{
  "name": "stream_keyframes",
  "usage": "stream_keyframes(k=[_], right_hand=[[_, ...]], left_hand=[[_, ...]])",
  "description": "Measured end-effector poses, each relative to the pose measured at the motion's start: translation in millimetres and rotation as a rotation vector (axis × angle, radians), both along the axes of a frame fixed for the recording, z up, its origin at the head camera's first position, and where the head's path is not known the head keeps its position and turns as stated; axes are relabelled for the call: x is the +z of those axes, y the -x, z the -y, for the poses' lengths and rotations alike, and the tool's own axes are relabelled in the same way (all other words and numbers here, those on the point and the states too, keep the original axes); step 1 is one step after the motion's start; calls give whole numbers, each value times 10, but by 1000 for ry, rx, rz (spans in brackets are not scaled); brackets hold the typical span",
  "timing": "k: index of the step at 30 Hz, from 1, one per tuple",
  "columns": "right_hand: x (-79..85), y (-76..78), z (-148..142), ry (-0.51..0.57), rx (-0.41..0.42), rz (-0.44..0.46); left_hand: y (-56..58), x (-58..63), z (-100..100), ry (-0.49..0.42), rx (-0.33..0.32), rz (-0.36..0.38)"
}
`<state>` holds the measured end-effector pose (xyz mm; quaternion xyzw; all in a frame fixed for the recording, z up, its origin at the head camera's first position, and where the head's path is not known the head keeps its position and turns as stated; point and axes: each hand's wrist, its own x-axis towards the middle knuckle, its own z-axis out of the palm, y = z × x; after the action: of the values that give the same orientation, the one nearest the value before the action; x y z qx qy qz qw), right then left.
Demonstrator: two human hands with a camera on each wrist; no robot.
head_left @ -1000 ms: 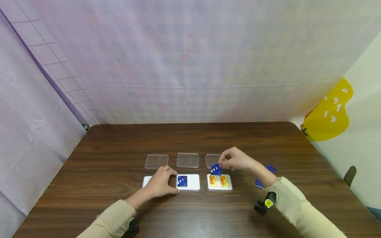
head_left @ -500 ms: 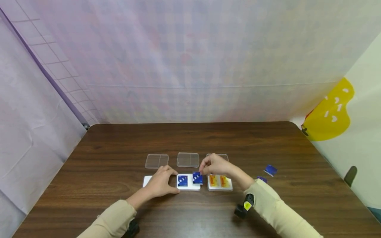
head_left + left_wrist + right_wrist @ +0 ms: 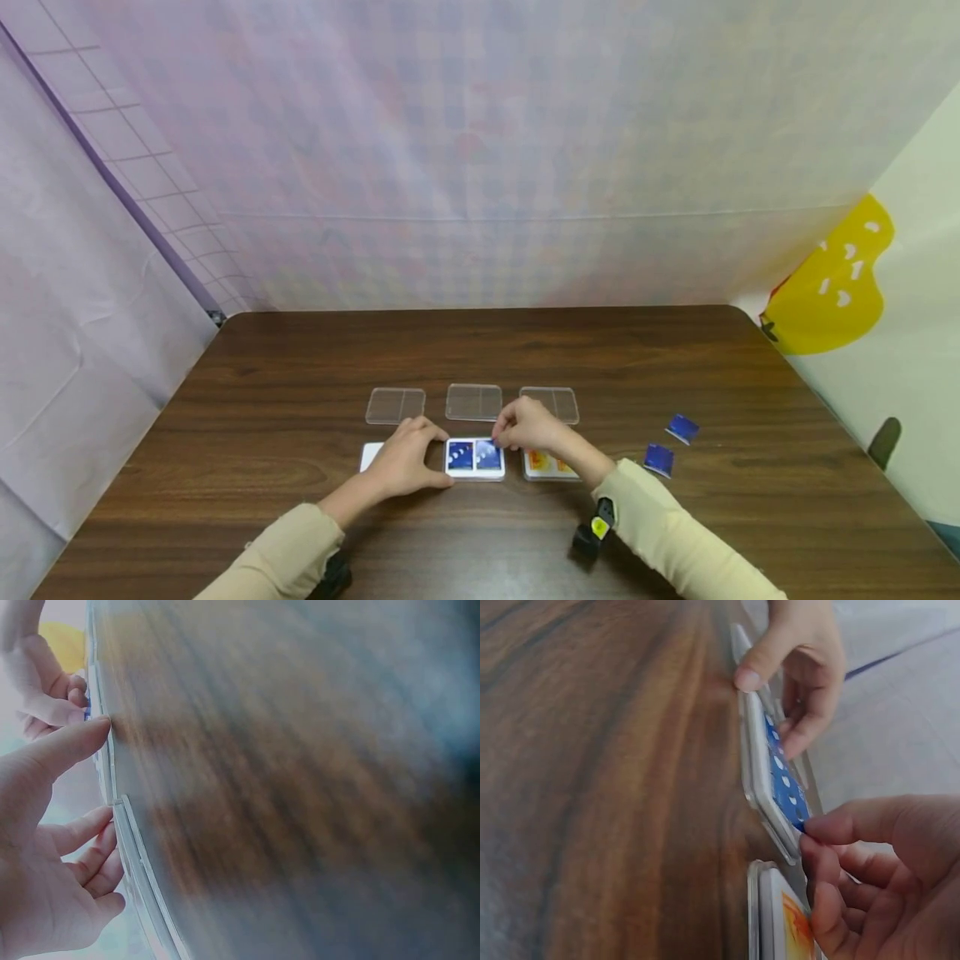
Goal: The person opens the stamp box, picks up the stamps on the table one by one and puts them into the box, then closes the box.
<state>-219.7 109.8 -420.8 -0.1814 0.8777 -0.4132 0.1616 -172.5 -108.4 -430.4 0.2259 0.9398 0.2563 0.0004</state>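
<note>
Fingers of right hand [image 3: 527, 425] pinch blue square card [image 3: 488, 457]; left hand [image 3: 406, 461] grips middle white rectangular case [image 3: 476, 476], fingers wide. Hands partly hide flanking white cases [image 3: 370, 455].

Remotely, I see three panels [image 3: 474, 402] behind three boxes [image 3: 371, 455]. Two cards [image 3: 460, 456] lie on the middle box [image 3: 475, 478], loose cards [image 3: 659, 460] farther right

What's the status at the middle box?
Left hand grips middle box. Right hand pinches blue card by a corner, on box's right half. Nothing visibly blocking.
</note>
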Motion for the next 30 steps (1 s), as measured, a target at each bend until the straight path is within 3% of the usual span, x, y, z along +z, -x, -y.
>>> stream_keyframes(k=[7, 10, 17, 30], right_hand=[[17, -70, 47, -136, -5, -261], [22, -96, 69, -184, -23, -325], [13, -121, 107, -238, -69, -357], [3, -146, 118, -258, -76, -398]], left_hand=[[-5, 3, -2, 2, 5, 0], [-8, 7, -3, 1, 5, 0], [-9, 9, -9, -2, 6, 2], [-8, 12, 18, -11, -2, 13]])
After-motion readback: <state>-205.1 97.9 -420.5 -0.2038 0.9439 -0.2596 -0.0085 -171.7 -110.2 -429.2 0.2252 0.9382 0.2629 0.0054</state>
